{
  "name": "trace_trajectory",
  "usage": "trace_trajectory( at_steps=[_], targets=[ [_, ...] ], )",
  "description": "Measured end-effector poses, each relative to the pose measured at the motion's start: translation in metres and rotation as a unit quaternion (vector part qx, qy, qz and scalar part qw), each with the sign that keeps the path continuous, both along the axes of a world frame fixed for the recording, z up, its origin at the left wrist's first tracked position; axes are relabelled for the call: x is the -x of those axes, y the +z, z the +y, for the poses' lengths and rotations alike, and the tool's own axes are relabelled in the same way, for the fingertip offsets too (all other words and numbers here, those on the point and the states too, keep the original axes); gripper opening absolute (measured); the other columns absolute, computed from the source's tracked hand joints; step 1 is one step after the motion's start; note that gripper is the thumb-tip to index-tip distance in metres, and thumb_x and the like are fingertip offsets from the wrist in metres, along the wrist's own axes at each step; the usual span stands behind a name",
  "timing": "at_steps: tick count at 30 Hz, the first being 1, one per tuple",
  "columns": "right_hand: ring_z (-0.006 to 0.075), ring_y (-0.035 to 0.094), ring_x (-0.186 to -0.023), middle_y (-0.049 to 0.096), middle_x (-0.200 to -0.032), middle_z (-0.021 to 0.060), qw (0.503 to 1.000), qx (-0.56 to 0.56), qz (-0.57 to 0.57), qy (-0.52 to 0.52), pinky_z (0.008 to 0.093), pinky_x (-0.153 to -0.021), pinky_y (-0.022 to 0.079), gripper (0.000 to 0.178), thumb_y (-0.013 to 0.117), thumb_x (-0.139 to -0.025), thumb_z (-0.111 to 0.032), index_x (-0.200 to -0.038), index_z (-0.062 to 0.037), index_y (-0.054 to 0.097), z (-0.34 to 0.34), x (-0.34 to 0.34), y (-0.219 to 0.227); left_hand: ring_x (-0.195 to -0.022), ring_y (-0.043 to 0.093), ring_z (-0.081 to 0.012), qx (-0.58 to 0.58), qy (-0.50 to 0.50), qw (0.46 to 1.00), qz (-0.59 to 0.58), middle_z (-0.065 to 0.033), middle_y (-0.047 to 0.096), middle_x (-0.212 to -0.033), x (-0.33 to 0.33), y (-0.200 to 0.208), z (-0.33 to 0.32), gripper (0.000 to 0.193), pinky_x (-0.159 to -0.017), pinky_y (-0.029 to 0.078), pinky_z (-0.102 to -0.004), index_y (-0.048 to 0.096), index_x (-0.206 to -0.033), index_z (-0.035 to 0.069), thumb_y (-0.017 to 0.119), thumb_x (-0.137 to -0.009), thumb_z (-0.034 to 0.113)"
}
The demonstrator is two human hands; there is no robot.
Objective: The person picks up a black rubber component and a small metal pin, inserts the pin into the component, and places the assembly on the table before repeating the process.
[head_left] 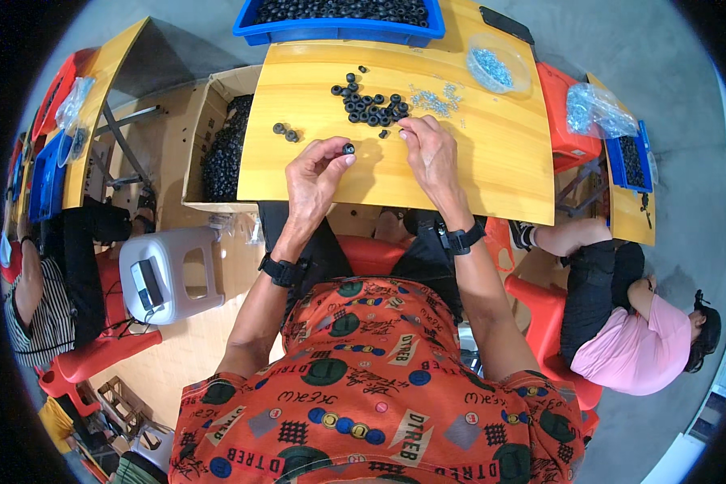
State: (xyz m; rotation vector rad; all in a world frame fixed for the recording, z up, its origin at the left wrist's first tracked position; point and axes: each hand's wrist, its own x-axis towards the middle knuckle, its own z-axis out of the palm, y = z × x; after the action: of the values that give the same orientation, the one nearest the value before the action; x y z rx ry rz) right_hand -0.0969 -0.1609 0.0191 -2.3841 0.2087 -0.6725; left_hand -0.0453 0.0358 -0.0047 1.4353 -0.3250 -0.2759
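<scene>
Between the thumb and forefinger of my left hand (pixel 310 179) is a small black ring-shaped part (pixel 348 149), held just above the wooden table (pixel 492 161). My right hand (pixel 436 161) is closed in a pinch to the right of it; whatever its fingertips hold, if anything, is too small to make out. Just beyond my hands lies a loose cluster of black ring-shaped parts (pixel 363 107). One small black piece (pixel 384 134) lies apart, close to my right fingertips. To the cluster's right, small shiny pale pieces (pixel 437 102) are scattered. A few dull, darker parts (pixel 285 131) sit left of my left hand.
At the far edge stands a blue tray (pixel 339 33) full of black parts. A clear round bowl (pixel 522 79) of shiny pieces is at the far right. Left of the table, a cardboard box (pixel 192 173) holds black parts. People sit on both sides, near a grey stool (pixel 194 242).
</scene>
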Motion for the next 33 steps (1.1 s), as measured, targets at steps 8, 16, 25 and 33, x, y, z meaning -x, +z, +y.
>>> trace_trajectory(
  at_steps=[8, 16, 25, 33],
  targets=[
    [0.034, 0.06, -0.077, 0.058, -0.081, 0.0165, 0.998, 0.06, 0.018, -0.005, 0.0392, -0.067, 0.049, 0.014, 0.062, -0.081, -0.002, -0.094, -0.001, 0.067, -0.008, 0.017, 0.001, -0.086, 0.06, -0.009, -0.021, -0.009, 0.999, -0.032, -0.0009, 0.064, -0.093, 0.003, 0.001, -0.007, 0.023, -0.079, 0.048, -0.0228, 0.068, -0.106, 0.001, 0.07, -0.083, 0.0],
    [0.0084, 0.056, -0.074, 0.063, -0.088, 0.0019, 0.948, -0.314, 0.037, 0.026, 0.0251, -0.067, 0.047, 0.013, 0.063, -0.089, -0.008, -0.099, -0.0005, 0.067, 0.0, 0.033, 0.01, -0.087, 0.061, -0.0101, 0.007, -0.029, 0.999, 0.038, -0.0036, 0.067, -0.096, 0.011, 0.009, -0.013, 0.023, -0.08, 0.05, -0.0241, 0.068, -0.106, 0.0, 0.069, -0.083, -0.001],
    [0.0083, 0.058, -0.077, 0.064, -0.083, 0.0029, 0.87, -0.479, 0.078, 0.089, 0.0226, -0.069, 0.048, 0.019, 0.064, -0.091, -0.014, -0.104, 0.0007, 0.067, 0.014, 0.046, 0.028, -0.088, 0.062, -0.0091, 0.054, -0.058, 0.993, 0.088, -0.0039, 0.069, -0.098, 0.021, 0.022, -0.015, 0.028, -0.082, 0.05, -0.0239, 0.066, -0.111, 0.0, 0.069, -0.083, -0.002],
    [0.0105, 0.06, -0.075, 0.066, -0.085, 0.0049, 0.832, -0.538, 0.057, 0.121, 0.0246, -0.069, 0.049, 0.019, 0.065, -0.092, -0.016, -0.102, 0.0002, 0.065, 0.025, 0.048, 0.027, -0.088, 0.062, -0.01, 0.06, -0.063, 0.99, 0.107, -0.0046, 0.069, -0.098, 0.026, 0.032, -0.009, 0.027, -0.083, 0.05, -0.0247, 0.067, -0.11, 0.0, 0.071, -0.084, 0.003]
  ],
)
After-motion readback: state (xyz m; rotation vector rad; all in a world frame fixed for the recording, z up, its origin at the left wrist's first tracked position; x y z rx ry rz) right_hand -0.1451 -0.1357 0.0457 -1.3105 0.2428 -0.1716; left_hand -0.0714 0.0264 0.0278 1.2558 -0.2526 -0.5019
